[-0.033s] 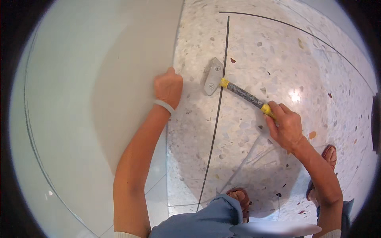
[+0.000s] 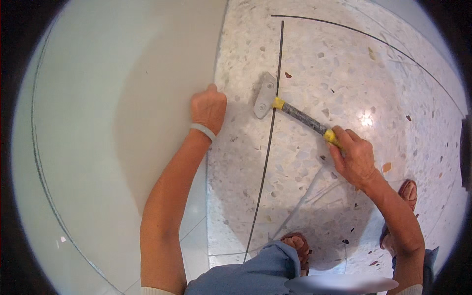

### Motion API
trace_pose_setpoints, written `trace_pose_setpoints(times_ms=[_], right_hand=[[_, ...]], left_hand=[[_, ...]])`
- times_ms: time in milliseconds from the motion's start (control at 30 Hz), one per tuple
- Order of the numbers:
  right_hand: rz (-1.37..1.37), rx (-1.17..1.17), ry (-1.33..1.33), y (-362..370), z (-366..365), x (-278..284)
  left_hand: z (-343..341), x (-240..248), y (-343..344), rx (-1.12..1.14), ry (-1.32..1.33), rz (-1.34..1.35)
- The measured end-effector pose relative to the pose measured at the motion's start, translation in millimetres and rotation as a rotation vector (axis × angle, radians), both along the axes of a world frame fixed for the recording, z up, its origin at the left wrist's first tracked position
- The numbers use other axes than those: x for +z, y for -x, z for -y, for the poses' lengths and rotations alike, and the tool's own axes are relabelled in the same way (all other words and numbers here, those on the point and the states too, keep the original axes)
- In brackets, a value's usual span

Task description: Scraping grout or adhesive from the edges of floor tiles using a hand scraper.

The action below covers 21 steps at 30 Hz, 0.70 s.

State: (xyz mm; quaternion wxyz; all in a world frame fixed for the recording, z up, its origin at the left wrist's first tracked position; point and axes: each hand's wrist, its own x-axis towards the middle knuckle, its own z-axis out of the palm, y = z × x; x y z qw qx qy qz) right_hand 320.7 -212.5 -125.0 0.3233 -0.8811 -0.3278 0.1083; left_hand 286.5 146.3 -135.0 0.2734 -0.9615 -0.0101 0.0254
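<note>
Two hands in view, one tool, two sandalled feet. Right hand closed around the yellow-tipped end of one scraper, fingers wrapped over the grip. Grey shaft running up and to the left from that fist, with a second yellow collar where it meets the flat grey metal head. Head lying against the speckled terrazzo floor, just beside a thin dark joint line, between the two hands. Left hand resting knuckles-up at the edge of a plain beige wall panel, fingers curled under and out of sight, so cannot tell whether pressing flat or gripping an edge. One pale band around the left wrist. Second dark line arcing across the floor well beyond the right hand. Near the lower rim, below both forearms, one brown sandal beside blue cloth, another sandal just behind the right forearm. No packages, labels or signs to be seen anywhere around the hands.
</note>
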Motion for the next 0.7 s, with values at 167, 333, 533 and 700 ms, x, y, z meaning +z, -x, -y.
trace_pose_setpoints(times_ms=[167,333,533,700], right_hand=[[-0.051,-0.004,0.047,2.5,7.5,-1.1],[-0.020,-0.014,0.070,-0.3,14.3,-3.9],[-0.024,-0.025,0.112,-2.6,16.5,-2.1],[-0.018,-0.014,0.113,-3.8,17.3,-0.2]], left_hand=[[-6.6,1.6,-6.7,-0.040,-0.018,-0.048],[-0.9,-7.9,-1.8,-0.017,-0.066,-0.018],[-1.0,-17.1,-1.1,-0.022,-0.188,0.033],[-0.3,-14.8,-0.9,-0.021,-0.178,0.006]])
